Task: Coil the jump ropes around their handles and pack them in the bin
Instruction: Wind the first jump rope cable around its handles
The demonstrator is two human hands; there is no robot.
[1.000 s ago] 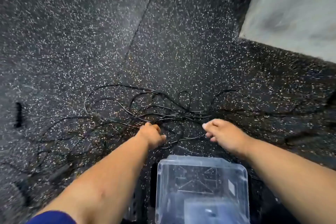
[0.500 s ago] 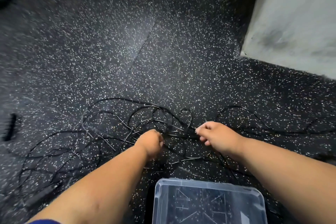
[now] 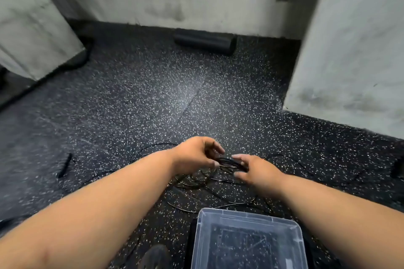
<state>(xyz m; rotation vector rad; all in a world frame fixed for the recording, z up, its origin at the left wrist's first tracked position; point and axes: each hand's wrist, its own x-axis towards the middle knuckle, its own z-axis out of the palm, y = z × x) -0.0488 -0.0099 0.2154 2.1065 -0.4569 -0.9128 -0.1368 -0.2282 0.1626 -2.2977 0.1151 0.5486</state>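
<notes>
Speckled black rubber floor [image 3: 140, 102] fills the whole scene, pale flecks all over it, and nearest the camera sits the clear plastic bin [image 3: 244, 220], open-topped, just short of the hands and a little to their right. Beside its left edge, a dark shoe tip [image 3: 156, 255] pokes in at the bottom.

Up from the bin, both bare forearms reach forward and meet over the tangle. Thin black jump ropes [image 3: 196, 183] sprawl in loose loops on the floor right under the hands and between the hands and the bin. The left hand [image 3: 194, 155] has its fingers curled, and a gathered bundle of rope [image 3: 229, 162] runs out of its palm toward the right. The right hand [image 3: 255, 169] comes in from the other side with fingers extended, loosely spread and touching the far end of that bundle; whether it actually grips it, I cannot tell, the motion blur is heavy. So the bundle sits between the two hands, lifted off the floor loops.

Well out to the left of the grip, a slim black handle [image 3: 64, 165] lies alone on the floor.

Farther on, beyond the hands, a dark foam roller [image 3: 205, 41] lies against the base of the grey concrete wall [image 3: 175, 2].
</notes>
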